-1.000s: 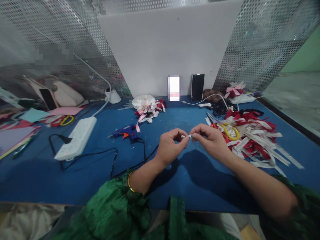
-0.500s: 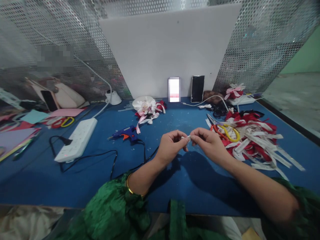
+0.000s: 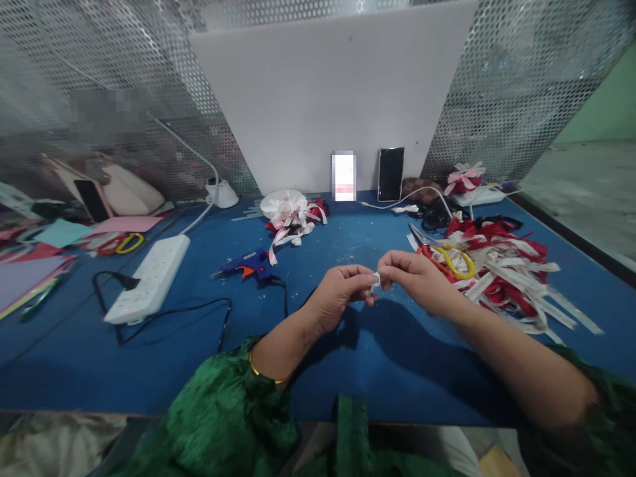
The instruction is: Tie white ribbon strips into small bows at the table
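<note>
Above the middle of the blue table (image 3: pixel 163 371), a small white ribbon piece (image 3: pixel 376 281) is pinched between my two hands. My left hand (image 3: pixel 348 288) is closed on its left side, thumb against the fingers, and covers part of it. From the right, my right hand (image 3: pixel 412 278) pinches its edge with thumb and forefinger. Close to my right hand lie scissors with yellow and orange handles (image 3: pixel 460 262), on the edge of a heap of red and white ribbon strips (image 3: pixel 517 278). A blue glue gun (image 3: pixel 251 264) rests left of my left hand.
A white power strip (image 3: pixel 152 278) with a black cord lies at left. At the back are a ribbon flower pile (image 3: pixel 293 215) and two phones, one lit (image 3: pixel 344 175), one dark (image 3: pixel 391 173), against a white board (image 3: pixel 338 93). Coloured paper (image 3: pixel 64 233) lies far left.
The white ribbon piece now shows as a small curved loop between my fingertips. My hands have shifted slightly, still meeting at it. The whole view has moved a little.
</note>
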`<action>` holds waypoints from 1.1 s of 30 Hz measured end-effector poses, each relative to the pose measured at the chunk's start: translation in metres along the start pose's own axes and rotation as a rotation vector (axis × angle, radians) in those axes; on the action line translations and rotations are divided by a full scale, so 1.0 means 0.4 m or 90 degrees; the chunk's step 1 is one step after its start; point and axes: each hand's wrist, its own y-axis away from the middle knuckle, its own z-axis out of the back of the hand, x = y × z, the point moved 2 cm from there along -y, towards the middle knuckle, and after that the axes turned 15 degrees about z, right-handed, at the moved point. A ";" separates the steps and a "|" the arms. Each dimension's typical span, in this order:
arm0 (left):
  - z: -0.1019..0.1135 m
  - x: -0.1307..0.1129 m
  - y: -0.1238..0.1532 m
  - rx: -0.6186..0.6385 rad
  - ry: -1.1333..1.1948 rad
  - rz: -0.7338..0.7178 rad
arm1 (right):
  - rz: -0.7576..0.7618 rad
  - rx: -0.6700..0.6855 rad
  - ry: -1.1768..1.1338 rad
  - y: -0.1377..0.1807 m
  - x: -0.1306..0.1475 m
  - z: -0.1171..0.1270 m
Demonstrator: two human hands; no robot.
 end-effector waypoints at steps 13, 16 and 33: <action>0.011 0.006 -0.006 -0.033 -0.037 0.006 | -0.066 -0.095 -0.063 0.006 0.000 -0.013; 0.012 0.008 -0.007 -0.042 -0.052 0.011 | -0.001 -0.090 0.007 0.007 0.001 -0.008; 0.015 0.018 -0.015 -0.048 -0.029 0.035 | 0.078 0.004 0.163 0.017 0.012 0.001</action>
